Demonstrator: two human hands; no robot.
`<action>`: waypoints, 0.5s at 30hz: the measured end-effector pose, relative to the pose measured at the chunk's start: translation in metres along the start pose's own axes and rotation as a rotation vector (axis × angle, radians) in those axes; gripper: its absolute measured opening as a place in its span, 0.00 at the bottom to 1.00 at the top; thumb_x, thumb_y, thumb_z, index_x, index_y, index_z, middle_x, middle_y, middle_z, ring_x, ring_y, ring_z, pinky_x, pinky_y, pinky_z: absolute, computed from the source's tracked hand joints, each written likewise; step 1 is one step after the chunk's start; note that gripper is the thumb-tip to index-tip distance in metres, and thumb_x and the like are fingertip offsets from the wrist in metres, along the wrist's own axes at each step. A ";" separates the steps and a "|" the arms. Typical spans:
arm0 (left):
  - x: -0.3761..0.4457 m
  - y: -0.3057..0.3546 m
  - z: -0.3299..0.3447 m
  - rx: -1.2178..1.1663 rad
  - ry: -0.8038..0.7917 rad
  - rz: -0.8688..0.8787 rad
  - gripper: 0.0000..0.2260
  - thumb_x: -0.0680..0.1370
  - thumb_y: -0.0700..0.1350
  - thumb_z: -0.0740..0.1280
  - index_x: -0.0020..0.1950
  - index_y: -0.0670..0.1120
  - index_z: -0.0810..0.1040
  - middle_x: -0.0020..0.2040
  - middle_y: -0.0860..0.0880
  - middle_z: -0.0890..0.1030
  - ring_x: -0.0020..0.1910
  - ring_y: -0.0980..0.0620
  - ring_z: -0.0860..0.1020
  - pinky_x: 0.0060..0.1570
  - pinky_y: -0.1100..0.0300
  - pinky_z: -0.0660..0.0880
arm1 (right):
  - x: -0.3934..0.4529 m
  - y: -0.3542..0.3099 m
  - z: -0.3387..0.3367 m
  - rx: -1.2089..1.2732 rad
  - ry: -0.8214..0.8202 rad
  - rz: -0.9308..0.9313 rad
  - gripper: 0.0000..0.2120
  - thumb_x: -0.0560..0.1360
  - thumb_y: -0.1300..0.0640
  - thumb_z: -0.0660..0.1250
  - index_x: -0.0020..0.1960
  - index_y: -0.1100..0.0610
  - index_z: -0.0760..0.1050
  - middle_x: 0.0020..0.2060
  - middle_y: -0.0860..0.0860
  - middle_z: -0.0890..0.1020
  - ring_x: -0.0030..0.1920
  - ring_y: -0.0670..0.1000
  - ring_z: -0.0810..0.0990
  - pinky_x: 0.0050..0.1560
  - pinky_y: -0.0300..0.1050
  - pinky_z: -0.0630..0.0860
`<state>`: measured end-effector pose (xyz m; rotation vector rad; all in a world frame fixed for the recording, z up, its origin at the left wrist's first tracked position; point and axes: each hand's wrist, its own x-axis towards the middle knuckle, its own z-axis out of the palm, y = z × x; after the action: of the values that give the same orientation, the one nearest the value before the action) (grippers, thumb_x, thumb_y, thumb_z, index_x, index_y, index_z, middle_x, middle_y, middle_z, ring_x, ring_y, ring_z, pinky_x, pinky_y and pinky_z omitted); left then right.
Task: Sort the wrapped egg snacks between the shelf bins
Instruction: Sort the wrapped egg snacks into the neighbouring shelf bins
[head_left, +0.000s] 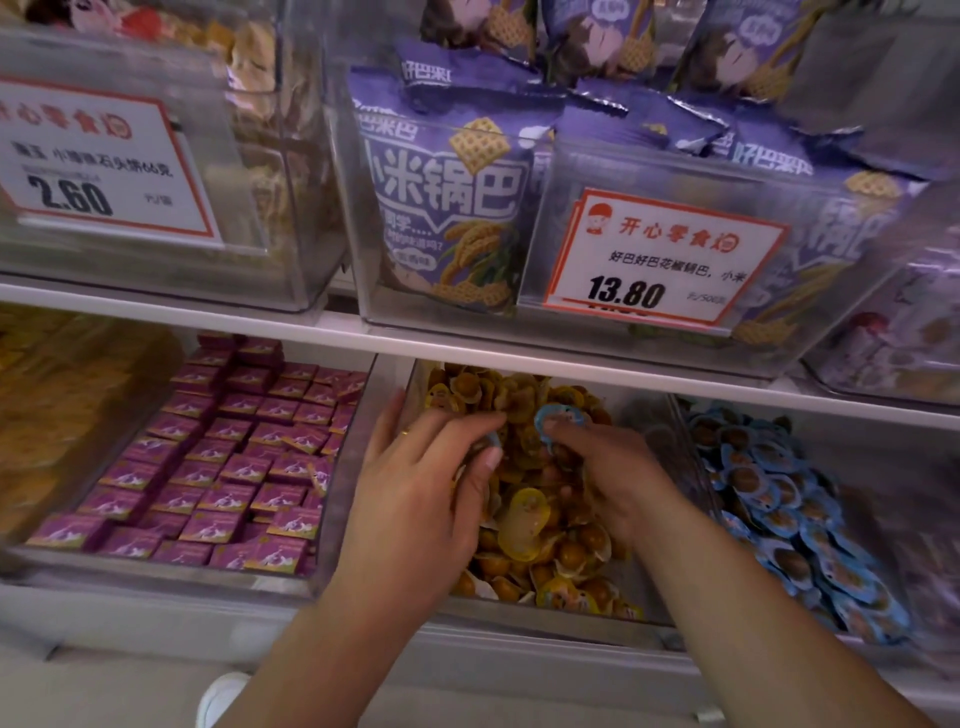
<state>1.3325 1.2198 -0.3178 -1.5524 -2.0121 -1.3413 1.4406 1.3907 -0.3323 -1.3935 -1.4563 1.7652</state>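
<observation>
Lower shelf, left to right: a bin of purple boxed snacks (228, 467); the middle bin (670, 441), heaped with yellow-wrapped egg snacks (524, 525); and the right bin (810, 415), filled with blue-wrapped egg snacks (779, 499). Sorting appeared to be under way rather than finished: at least one blue-wrapped piece (553, 421) lay within the yellow bin, at the tips of the right hand, and whether others were buried in the heap could not be told. No yellow wrappers were evident among the blue ones. Both forearms reached up and forward from the lower edge of the view into the middle bin. The left hand (421, 499) lay palm down on the left side of the heap, fingers (467, 426) curled inward; a sliver of blue at its fingertips suggested a pinched wrapper, though this was blurred and could not be confirmed. The right hand (608, 467) sat just beside it, fingers bent, with thumb and forefinger closed on the rim of the blue-wrapped piece, held just above the yellow pile
</observation>
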 end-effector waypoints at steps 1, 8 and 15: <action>-0.001 0.001 0.001 -0.020 -0.006 0.000 0.09 0.80 0.44 0.65 0.60 0.49 0.79 0.52 0.54 0.81 0.52 0.52 0.80 0.71 0.45 0.65 | -0.001 0.000 -0.003 -0.156 0.068 -0.079 0.08 0.73 0.53 0.74 0.48 0.58 0.83 0.32 0.49 0.85 0.32 0.47 0.82 0.30 0.38 0.75; -0.005 0.012 0.006 -0.068 -0.125 -0.023 0.11 0.81 0.45 0.65 0.62 0.50 0.78 0.52 0.54 0.79 0.47 0.53 0.80 0.42 0.54 0.78 | -0.022 -0.001 -0.014 -0.367 0.000 -0.348 0.04 0.76 0.52 0.71 0.49 0.50 0.83 0.38 0.43 0.85 0.39 0.38 0.83 0.36 0.31 0.75; 0.006 0.031 0.031 -0.453 -0.019 -0.493 0.11 0.78 0.46 0.71 0.58 0.60 0.78 0.47 0.64 0.82 0.47 0.66 0.80 0.42 0.73 0.73 | -0.064 -0.006 -0.023 0.207 -0.237 -0.064 0.10 0.76 0.63 0.66 0.53 0.59 0.84 0.47 0.59 0.85 0.45 0.56 0.84 0.45 0.52 0.81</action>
<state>1.3668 1.2476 -0.3150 -1.2590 -2.3129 -2.0934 1.4834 1.3502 -0.2990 -1.0521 -1.3688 2.0289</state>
